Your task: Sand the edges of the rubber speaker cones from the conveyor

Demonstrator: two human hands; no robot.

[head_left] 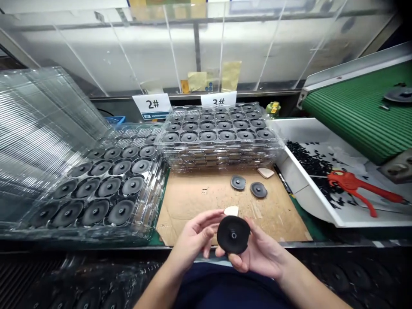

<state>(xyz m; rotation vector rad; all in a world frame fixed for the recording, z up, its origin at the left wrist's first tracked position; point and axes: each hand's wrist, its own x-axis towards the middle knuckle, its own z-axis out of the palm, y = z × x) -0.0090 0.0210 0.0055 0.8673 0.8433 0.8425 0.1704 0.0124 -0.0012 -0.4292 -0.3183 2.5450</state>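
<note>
My right hand grips a round black rubber-like disc by its edge, with a small metal-ringed hub facing up. My left hand is just left of the disc, fingers apart and loosely bent. A cream wedge-shaped pad shows beyond the disc, at the left index fingertip; I cannot tell whether it is held or lies on the cardboard sheet. Farther back on that sheet lie a grey disc, a second grey disc and another cream pad.
Stacked clear trays of discs stand behind the cardboard; another tray stack is at left under a raised clear lid. At right, a white bin holds small black pieces and a red-handled tool, below a green conveyor.
</note>
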